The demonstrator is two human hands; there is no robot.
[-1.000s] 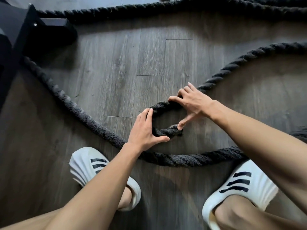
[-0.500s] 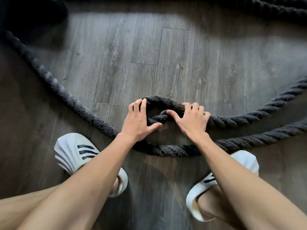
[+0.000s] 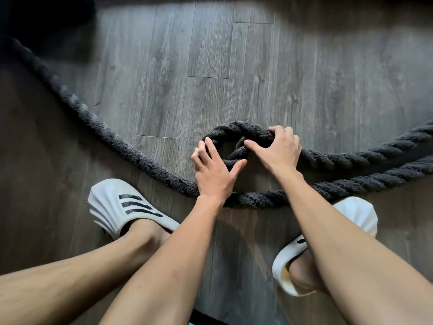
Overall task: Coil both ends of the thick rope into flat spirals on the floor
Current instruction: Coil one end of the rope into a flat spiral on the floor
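A thick dark twisted rope [image 3: 131, 151] lies on the grey wood floor. Its end is bent into one tight small loop [image 3: 234, 130] in the middle of the view. My left hand [image 3: 214, 171] presses flat on the loop's left side, fingers spread over the rope. My right hand [image 3: 278, 152] grips the loop's right side, thumb pointing into the centre where the rope tip lies. From the loop one strand runs off to the right [image 3: 365, 156]. A second strand [image 3: 351, 186] passes under my wrists and sweeps up to the far left.
My feet in white slides with black stripes stand close behind the rope, left [image 3: 126, 207] and right [image 3: 351, 214]. A dark object [image 3: 46, 17] fills the top left corner. Grey plank floor [image 3: 234, 66] stretches beyond the loop.
The open curve of rope has been drawn in to a tight small loop. My right hand swung from the far side to the loop's right side; the outgoing strand now lies lower, near the other.
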